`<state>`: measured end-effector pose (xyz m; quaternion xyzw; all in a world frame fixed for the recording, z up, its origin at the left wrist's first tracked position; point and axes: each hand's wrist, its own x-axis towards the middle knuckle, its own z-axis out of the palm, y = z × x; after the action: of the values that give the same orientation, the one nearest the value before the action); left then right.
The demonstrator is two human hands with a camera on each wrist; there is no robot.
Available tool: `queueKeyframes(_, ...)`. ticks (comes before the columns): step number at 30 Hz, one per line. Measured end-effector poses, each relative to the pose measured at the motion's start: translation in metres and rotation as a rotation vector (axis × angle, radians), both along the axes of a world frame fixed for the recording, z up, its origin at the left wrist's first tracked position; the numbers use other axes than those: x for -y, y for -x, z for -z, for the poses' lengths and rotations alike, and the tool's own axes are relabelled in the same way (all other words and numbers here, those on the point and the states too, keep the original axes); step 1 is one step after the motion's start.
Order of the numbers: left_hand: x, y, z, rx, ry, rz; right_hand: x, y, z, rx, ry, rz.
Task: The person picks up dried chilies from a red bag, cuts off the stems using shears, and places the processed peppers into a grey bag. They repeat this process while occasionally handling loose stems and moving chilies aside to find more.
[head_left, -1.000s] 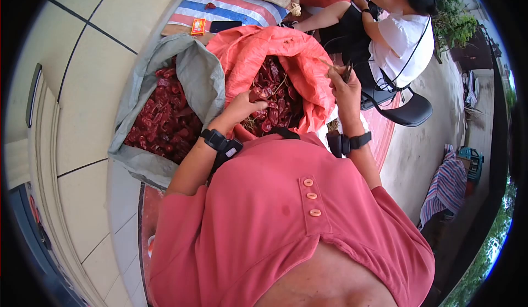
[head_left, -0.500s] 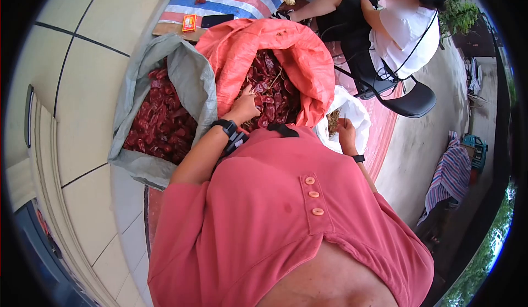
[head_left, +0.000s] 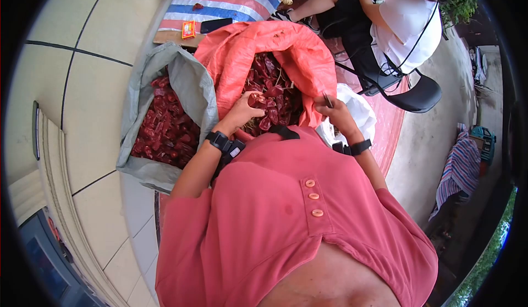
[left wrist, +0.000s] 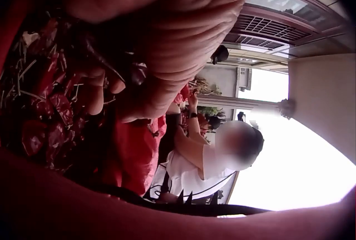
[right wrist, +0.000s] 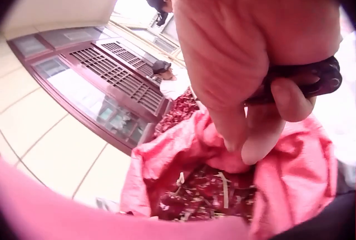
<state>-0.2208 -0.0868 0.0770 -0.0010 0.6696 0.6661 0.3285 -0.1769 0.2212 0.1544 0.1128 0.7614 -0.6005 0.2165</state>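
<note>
In the head view, my left hand (head_left: 237, 114) holds a dried red chili (head_left: 257, 100) between thumb and fingers, over the mouth of an orange-red sack (head_left: 275, 34) filled with chilies. From the left wrist, curled fingers (left wrist: 95, 98) show close above the chilies, with a dark pepper (left wrist: 139, 73) near them. My right hand (head_left: 341, 117) is at the sack's right rim, gripping small black snips (head_left: 328, 100). The rounded black end of the snips (right wrist: 328, 79) sticks out beside its palm in the right wrist view, and the blades are hidden there.
Left of the orange-red sack stands a grey sack (head_left: 192, 67) of red chilies. A white bag (head_left: 360, 106) is at the right. Behind lie a phone (head_left: 216, 25) and a small orange box (head_left: 188, 29). Another person (head_left: 407, 32) sits at the back right.
My right hand went out over the white bag with a thin stem, then came back left to the orange-red sack's rim. The left hand reached into the chilies and now holds one up.
</note>
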Motion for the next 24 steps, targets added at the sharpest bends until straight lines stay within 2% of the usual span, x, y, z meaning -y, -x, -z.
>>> queueKeyframes(2,0.0,0.002,-0.034,0.103,-0.178,-0.008,0.028,0.022,-0.021,-0.007,0.098,0.011)
queueKeyframes(6,-0.001,0.003,-0.072,0.05,-0.269,0.02,0.062,0.048,-0.026,0.018,0.41,0.072)
queueKeyframes(9,0.005,0.004,-0.09,0.082,-0.269,0.054,0.074,0.057,-0.028,-0.023,0.424,0.117)
queueKeyframes(10,0.005,0.001,-0.09,0.131,-0.343,-0.012,0.075,0.058,-0.03,-0.047,0.398,0.095)
queueKeyframes(13,0.018,0.003,-0.076,0.25,-0.399,-0.027,0.083,0.061,-0.031,-0.141,0.344,0.057)
queueKeyframes(16,0.017,-0.002,-0.087,0.013,-0.228,-0.118,0.088,0.066,-0.031,-0.247,0.285,0.041)
queueKeyframes(19,0.004,0.003,-0.108,-0.197,-0.277,-0.273,0.1,0.066,-0.056,-0.357,0.218,-0.007)
queueKeyframes(20,0.002,0.006,-0.121,-0.192,-0.238,-0.222,0.108,0.066,-0.06,-0.437,0.186,0.006)
queueKeyframes(22,-0.01,0.01,-0.121,-0.319,-0.28,-0.182,0.123,0.068,-0.067,-0.602,0.12,0.03)
queueKeyframes(23,-0.016,0.011,-0.123,-0.385,-0.301,-0.162,0.127,0.069,-0.072,-0.578,0.138,0.042)
queueKeyframes(24,-0.019,0.01,-0.132,-0.352,-0.327,-0.203,0.13,0.07,-0.077,-0.555,0.156,0.054)
